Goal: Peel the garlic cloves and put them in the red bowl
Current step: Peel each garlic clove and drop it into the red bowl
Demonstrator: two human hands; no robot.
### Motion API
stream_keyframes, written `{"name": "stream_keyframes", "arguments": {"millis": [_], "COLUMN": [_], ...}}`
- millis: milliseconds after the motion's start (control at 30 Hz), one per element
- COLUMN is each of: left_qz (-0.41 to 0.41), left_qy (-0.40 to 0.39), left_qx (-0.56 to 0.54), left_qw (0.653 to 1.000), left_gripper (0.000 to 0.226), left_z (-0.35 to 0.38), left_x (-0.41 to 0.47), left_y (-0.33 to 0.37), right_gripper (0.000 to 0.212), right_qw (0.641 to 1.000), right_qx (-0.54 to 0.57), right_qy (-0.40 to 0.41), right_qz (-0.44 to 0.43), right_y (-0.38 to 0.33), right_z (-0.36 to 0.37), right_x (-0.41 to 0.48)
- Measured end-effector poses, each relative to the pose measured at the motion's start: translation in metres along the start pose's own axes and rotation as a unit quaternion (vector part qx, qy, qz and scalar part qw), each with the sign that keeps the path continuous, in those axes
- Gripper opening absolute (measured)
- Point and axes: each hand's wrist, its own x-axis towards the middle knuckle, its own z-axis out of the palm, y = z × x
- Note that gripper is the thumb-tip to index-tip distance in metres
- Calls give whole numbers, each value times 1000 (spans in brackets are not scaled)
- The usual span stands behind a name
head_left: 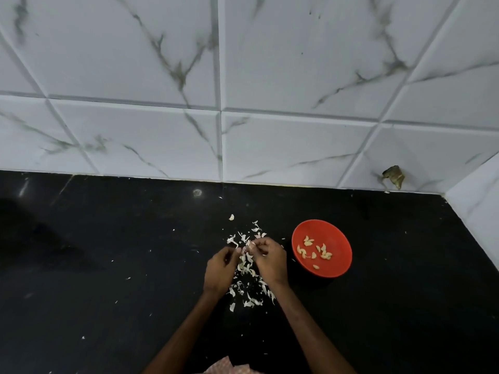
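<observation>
**Clove mid-peel, bowl waiting on the right**

The left stretch of the black bench (108, 265) carries only a few stray flecks. Toward the middle, the left hand (220, 268) and right hand (270, 261) are drawn together, fingertips meeting over a small pale garlic clove (247, 248) that both pinch between them. Under and around the hands lies a scatter of papery skins (248, 290), running back toward the bench's near edge.

Just right of the right hand sits the red bowl (321, 222), close to it but not touching, with a handful of peeled cloves (314, 252) already inside. The bowl lies to the right of the held clove and level with it, so the right hand is the nearer one for the drop, a short sideways carry by my reckoning.

The clove is mostly covered by fingers. I cannot tell which way its long axis runs or how much skin remains. Any unpeeled cloves among the skins are too small to pick out.
</observation>
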Motion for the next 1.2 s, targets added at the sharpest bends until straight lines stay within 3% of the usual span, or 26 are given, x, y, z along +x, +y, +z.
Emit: {"name": "stream_keyframes", "arguments": {"millis": [133,400,567,767,900,1033,1200], "left_qz": [-38,-56,-73,-81,-82,-76,-89], "left_qy": [-65,-94,-48,-25,-13,-9,-22], "left_qx": [-177,-271,-323,-344,-337,-328,-340], "left_qw": [981,956,943,935,938,942,936], "left_gripper": [25,16,11,9,9,8,10], "left_z": [7,-2,-1,-4,-4,-4,-6], "left_x": [-2,-4,-5,-4,-5,-8,-9], "left_y": [12,20,26,27,30,30,33], "right_gripper": [10,22,30,8,8,8,9], "right_qw": [997,994,996,998,998,999,995], "right_qx": [63,69,50,12,-3,38,79], "right_qy": [2,-4,-14,-5,-13,-37,-54], "right_qz": [-35,-85,-72,-60,-62,4,28], "right_y": [-2,-3,-12,-20,-25,-29,-32], "right_z": [1,-5,-4,-7,-6,-8,-9], "right_x": [-14,-22,-24,-21,-21,-20,-20]}}
